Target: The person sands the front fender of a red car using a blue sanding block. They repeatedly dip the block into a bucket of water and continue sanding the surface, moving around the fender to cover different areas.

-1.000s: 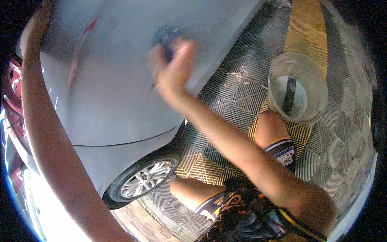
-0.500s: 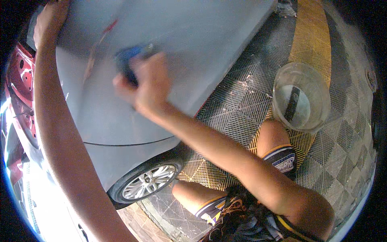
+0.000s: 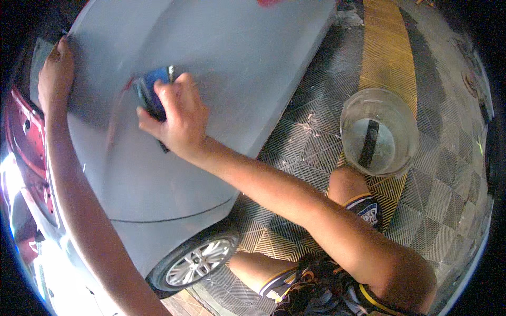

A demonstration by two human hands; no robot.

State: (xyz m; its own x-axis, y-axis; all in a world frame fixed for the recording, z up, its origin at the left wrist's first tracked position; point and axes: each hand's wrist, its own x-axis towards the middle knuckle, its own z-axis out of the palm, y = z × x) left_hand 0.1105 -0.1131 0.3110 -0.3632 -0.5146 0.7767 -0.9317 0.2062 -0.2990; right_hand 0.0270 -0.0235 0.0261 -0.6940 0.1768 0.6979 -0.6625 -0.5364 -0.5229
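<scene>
Blue block (image 3: 149, 95), dark along part of its side, held against the broad grey-blue car panel (image 3: 226, 58), left of the scene's middle and just right of a thin reddish streak (image 3: 112, 126) in the surface. Pinched between thumb and bent fingers of the right hand (image 3: 176, 113), the fingers set a little apart from one another, the thumb on the near left side. At the panel's left edge, well apart from the block, the left hand (image 3: 56, 76), with fingertips partly hidden at the border; no telling whether gripping the edge or only resting on it.

Toward the near side, below a curved seam in the bodywork, a wheel (image 3: 203, 260) with a dark tyre and silver spokes, its centre cap too small to read. Farther left, a glossy red car part (image 3: 29, 129) beside bright glare.

To the right, on dark and grey patterned floor tiles (image 3: 295, 150) crossed by a yellow strip (image 3: 387, 47), a clear round bucket (image 3: 406, 113) with a black bar (image 3: 370, 142) inside. Near the bucket, a bent knee in dark shorts (image 3: 361, 203) with yellow and white trim and a pale badge bearing lettering, small and only partly legible.
</scene>
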